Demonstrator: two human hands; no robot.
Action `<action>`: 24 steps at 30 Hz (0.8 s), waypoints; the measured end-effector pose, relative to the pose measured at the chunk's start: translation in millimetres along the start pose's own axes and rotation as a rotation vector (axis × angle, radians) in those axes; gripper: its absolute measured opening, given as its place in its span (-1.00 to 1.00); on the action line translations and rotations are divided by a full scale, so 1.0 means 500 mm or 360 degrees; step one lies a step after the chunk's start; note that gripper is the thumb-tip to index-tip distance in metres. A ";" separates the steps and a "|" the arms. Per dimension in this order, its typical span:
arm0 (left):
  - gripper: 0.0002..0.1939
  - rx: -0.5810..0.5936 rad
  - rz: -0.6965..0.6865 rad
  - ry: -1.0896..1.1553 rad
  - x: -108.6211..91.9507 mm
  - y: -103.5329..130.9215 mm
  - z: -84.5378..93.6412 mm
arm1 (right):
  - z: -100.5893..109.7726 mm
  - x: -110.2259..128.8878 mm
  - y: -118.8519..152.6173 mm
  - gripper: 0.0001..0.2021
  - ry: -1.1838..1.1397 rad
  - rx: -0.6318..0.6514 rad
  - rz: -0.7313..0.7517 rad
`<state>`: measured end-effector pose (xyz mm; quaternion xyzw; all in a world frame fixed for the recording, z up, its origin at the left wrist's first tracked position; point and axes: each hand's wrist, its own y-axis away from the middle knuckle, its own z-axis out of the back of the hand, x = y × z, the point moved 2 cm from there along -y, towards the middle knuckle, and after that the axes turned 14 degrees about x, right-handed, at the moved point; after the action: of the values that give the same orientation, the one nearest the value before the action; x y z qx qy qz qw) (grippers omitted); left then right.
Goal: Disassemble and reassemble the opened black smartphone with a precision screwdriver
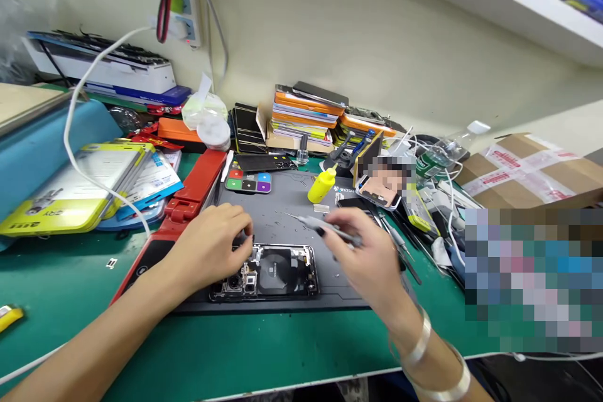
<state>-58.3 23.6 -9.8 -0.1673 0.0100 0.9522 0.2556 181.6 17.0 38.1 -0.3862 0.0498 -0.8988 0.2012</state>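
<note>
Far left there's a pile of yellow-edged packets [85, 182] with a white cable [70, 116] looping over them, all on a green surface [282, 352]. Next along is a red folding piece [200, 182], angled beside a dark gray mat [273, 201]. The left hand [210, 242] sits over the upper left part of an opened-up phone [276, 273], fingers curled in; can't tell if they're pinching anything or actually touching it. The phone lies flat near the front of the mat, insides showing, camera end to the left. Behind it there's a little tray with colored squares [249, 183], then a yellow squeeze bottle [321, 185], tilted. The right hand [367, 251] is off the phone's right end, fingers gripping a slim gray tool [308, 221], thin tip pointing left. Further right: a clear plastic bottle [443, 154], then a taped cardboard box [518, 166].
</note>
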 end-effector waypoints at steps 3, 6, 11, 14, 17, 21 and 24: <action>-0.87 0.0036 0.0008 -0.0036 -0.008 0.001 0.005 | -0.064 0.007 -0.140 -0.98 0.0185 0.0221 0.0038; -0.86 0.0021 0.0074 -0.0065 -0.008 -0.002 0.010 | -0.117 -0.010 -0.223 -0.93 0.0310 0.0317 0.0029; -0.82 -0.0089 0.0289 -0.0098 0.003 -0.008 0.017 | -0.130 -0.017 -0.228 -0.89 0.0454 0.0448 0.0081; -0.82 -0.0111 0.0341 -0.0090 0.006 -0.009 0.018 | -0.121 -0.008 -0.212 -0.89 0.0506 0.0459 0.0093; -0.83 -0.0092 0.0332 -0.0083 0.003 -0.009 0.015 | -0.116 -0.005 -0.209 -0.89 0.0537 0.0436 0.0089; -0.84 -0.0061 0.0323 -0.0092 0.000 -0.010 0.011 | -0.109 -0.016 -0.217 -0.93 0.0567 0.0289 0.0033; -0.84 -0.0050 0.0333 -0.0098 -0.001 -0.011 0.010 | -0.105 -0.026 -0.220 -0.96 0.0591 0.0214 0.0015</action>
<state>-56.8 28.7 -4.3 -0.1399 0.0047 0.9784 0.1522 116.6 119.1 20.0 -0.1992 0.0277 -0.9549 0.2183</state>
